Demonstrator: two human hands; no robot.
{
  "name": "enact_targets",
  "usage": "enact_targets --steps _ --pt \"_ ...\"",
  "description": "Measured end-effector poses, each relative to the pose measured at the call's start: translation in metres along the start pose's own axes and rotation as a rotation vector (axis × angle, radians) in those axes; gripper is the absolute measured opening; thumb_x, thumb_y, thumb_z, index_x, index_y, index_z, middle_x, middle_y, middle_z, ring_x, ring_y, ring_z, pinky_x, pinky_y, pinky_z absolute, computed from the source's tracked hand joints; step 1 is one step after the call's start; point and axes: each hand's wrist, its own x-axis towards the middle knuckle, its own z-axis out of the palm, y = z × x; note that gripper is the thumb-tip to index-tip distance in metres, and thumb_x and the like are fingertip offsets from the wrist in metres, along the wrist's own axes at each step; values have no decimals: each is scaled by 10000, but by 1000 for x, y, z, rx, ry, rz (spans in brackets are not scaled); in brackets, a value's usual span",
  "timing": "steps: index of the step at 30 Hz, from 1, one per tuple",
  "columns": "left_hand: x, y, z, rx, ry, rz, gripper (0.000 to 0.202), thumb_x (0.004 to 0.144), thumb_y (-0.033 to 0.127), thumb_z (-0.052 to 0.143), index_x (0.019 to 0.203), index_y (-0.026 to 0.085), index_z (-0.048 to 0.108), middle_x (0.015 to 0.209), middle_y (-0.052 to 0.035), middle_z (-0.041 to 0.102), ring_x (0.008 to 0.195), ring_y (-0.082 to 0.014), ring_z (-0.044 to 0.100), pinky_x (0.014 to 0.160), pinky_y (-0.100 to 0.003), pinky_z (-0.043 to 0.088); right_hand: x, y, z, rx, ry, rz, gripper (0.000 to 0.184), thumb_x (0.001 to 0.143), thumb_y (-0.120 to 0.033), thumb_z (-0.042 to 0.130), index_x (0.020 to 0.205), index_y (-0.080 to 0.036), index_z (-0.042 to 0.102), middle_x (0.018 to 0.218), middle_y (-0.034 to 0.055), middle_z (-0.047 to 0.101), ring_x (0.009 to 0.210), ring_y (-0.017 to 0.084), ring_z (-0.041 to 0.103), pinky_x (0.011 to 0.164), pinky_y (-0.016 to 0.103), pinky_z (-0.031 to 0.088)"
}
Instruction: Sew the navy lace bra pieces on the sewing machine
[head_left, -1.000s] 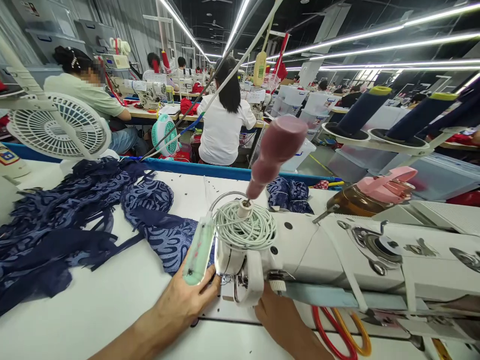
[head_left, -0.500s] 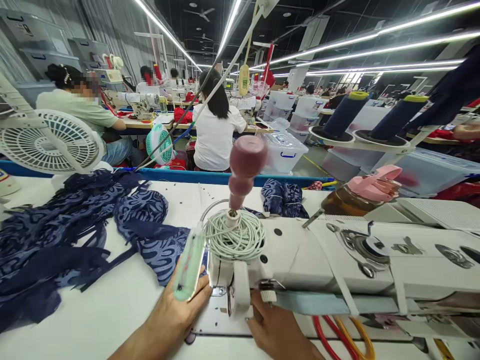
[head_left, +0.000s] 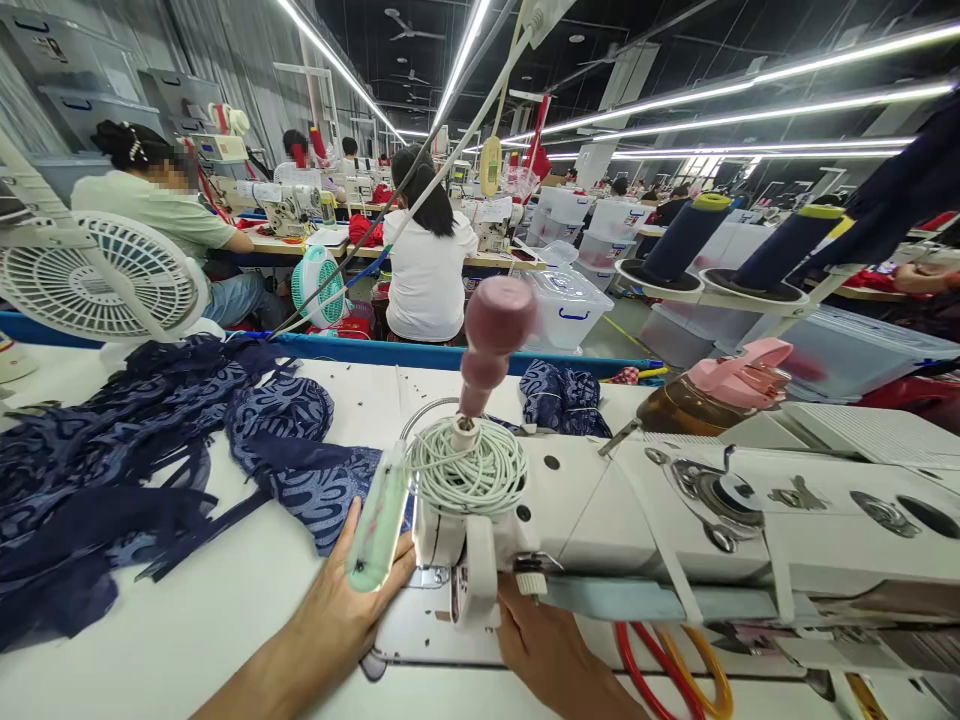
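From the wearer's head, looking down over the bench, I lose a good deal behind the sewing machine. Its head and the fittings below hide the fingertips of the right hand, so I can't tell whether it grips anything. A pale green see-through strip crosses the left hand, covering its middle; what shows is laid out flat and spread, fingers loose, at the near edge of the cloth. The spot under the needle is out of sight, and the cloth's right end disappears behind the strip and machine. The scissors are cut off by the bottom edge, and the heap of cloth runs out at the left.

The cloth lies on the bench left of the machine, dark navy with paler, looping blue shapes, one end curled over in a rounded fold and a plain dark band across it. On the machine's head sits a tangled coil of pale cord, a dull red knobbed handle standing up from its centre.
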Motion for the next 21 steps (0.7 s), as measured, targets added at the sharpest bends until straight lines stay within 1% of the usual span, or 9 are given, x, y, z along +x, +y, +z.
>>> enact_targets --steps 1,3,5,8,11,14,16,18,21 --pt "0 -1 0 -8 -2 5 406 855 5 473 1178 205 618 1103 -102 700 1038 -263 652 1011 -568 479 1 1 2 -26 28 -25 364 975 -304 412 1000 -166 748 491 34 598 332 148 426 365 271 268" --pt "1 -4 1 -28 -1 15 427 847 0 492 1199 205 620 1131 -105 699 1017 -258 657 1005 -568 482 2 1 4 -90 48 -107 406 1002 -271 349 992 -147 736 459 16 557 332 143 411 370 271 248" --pt "0 -5 0 -50 -2 21 447 849 0 493 1222 207 625 1132 -102 708 990 -253 666 1006 -563 483 3 0 5 -108 62 -159 407 1015 -238 321 983 -136 713 471 8 555 344 135 416 374 265 251" --pt "0 -4 -4 -87 -4 34 502 858 -18 438 1266 209 623 1128 -100 723 981 -247 677 1014 -549 482 6 -6 2 -121 91 -226 363 1021 -201 316 964 -147 671 489 -10 554 363 126 416 387 262 260" --pt "-1 0 -11 -119 -10 45 519 873 -25 400 1272 213 629 1117 -101 731 1011 -247 680 1019 -529 484 10 -12 -2 -148 134 -282 296 1012 -173 336 1007 -166 632 541 -8 589 413 136 454 431 271 286" --pt "0 2 -14 -142 -12 32 444 918 15 406 1241 205 645 1133 -115 721 1053 -252 675 1016 -501 494 12 -16 -3 -182 165 -317 250 977 -137 368 1035 -177 607 661 30 657 507 158 535 494 277 340" --pt "2 2 -14 -144 11 13 375 947 56 422 1205 200 653 1157 -122 709 1090 -254 663 1014 -479 503 12 -15 -1 -201 170 -334 247 944 -105 376 1007 -184 602 714 46 670 551 168 562 519 278 359" --pt "2 0 -13 -136 24 -4 325 956 76 438 1149 207 664 1148 -113 711 1104 -245 660 1018 -456 509 13 -13 2 -216 171 -352 242 919 -86 382 947 -188 599 703 44 649 549 167 553 514 273 352" --pt "0 -2 -17 -105 22 -53 323 942 44 411 1034 214 670 1049 -82 736 1087 -221 673 1031 -445 509 14 -7 5 -226 172 -373 213 907 -84 407 866 -192 586 672 32 612 525 156 531 492 261 337"
